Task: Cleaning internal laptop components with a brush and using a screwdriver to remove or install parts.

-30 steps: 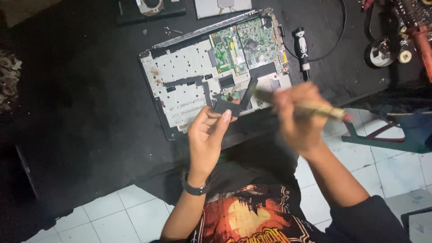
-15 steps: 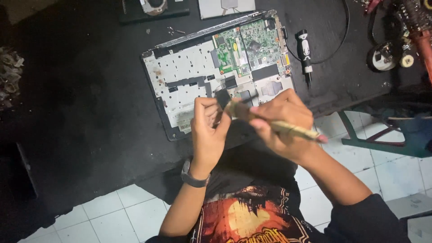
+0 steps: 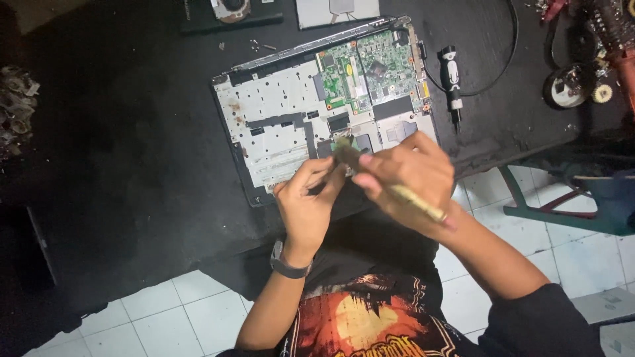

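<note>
At the far left edge of the dark tabletop sits a blurred heap of small grey parts, well apart from the work. Toward the middle, an opened laptop base lies tilted, its silver metal plate on the left half and a green circuit board exposed at its upper right. Two small screws lie loose just beyond its top edge.

At the near edge of the tabletop, over the laptop's lower rim, the left hand is closed in a pinch around a small dark part, fingers curled and a watch on the wrist. Just beside it, touching or nearly so, the right hand grips a thin brush with a pale handle, its bristle end pointing up-left at the held part.

The step in hand looks like brushing dust off that small part. A next stroke would call for a steady pinch and light, short sweeps, since the part is small and mostly hidden by the fingers.

Further right, a black screwdriver lies beside the laptop, a cable loops behind it, and round tools crowd the top right corner.
</note>
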